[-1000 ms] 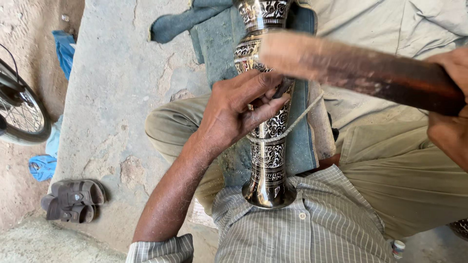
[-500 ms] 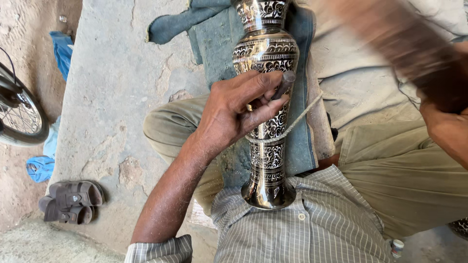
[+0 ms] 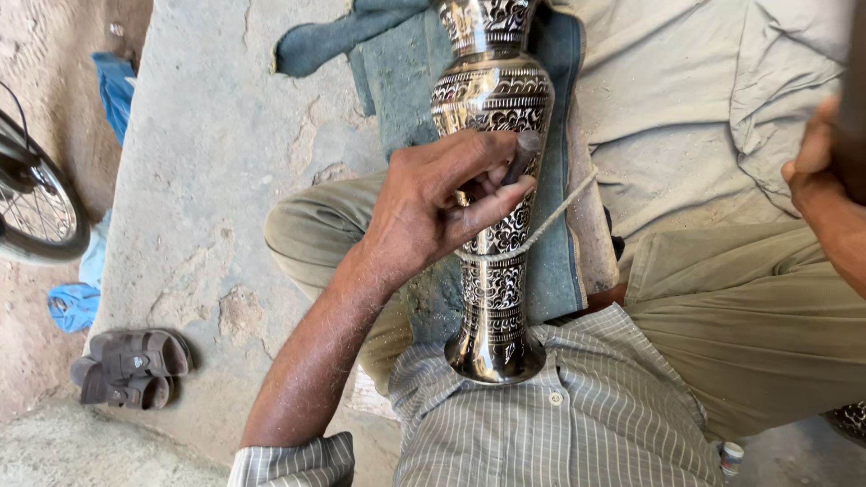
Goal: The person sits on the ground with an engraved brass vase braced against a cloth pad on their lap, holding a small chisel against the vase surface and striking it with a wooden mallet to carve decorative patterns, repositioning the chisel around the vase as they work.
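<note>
Pinched between the thumb and fingers of the left hand (image 3: 433,212) was a small dark chisel-like tool (image 3: 523,155), its tip set against the belly of an engraved metal vase (image 3: 492,207). That vase, silver and black with a scrolling pattern, lay lengthwise across the seated person's lap on a blue-green cloth (image 3: 397,90), its round foot pressed to the striped shirt (image 3: 577,415) and a thin cord (image 3: 559,212) crossing its middle. At the picture's right edge the right hand (image 3: 825,180) was raised, closed around a dark wooden handle (image 3: 852,99) that ran mostly out of view. Judging by this, a blow landing off the small tool could have struck the fingers beside it, or made the tip skid and scar the pattern; the rounded vase might also have rolled on the cloth.
</note>
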